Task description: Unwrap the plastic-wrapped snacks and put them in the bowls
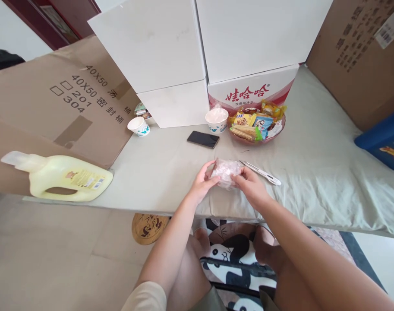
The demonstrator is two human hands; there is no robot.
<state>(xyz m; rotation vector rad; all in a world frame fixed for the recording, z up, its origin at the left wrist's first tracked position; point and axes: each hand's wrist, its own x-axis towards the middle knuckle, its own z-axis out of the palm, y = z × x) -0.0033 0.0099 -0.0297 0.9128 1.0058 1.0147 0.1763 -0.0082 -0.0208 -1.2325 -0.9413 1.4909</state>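
Worn here are 1 short, cream-coloured sleeve [147,297] and olive-grey shorts [211,301].

From the bundle [226,172] between the left hand [201,180] and right hand [251,185], the knife [263,173] lies at three o'clock, the bowl [268,139] with snacks [263,123] in it at one, a cup [218,126] at twelve, the phone [203,139] at eleven, a second cup [140,128] at ten and the bottle [89,176] at nine. Boxes [171,52] stand behind, at twelve, on the table [164,168].
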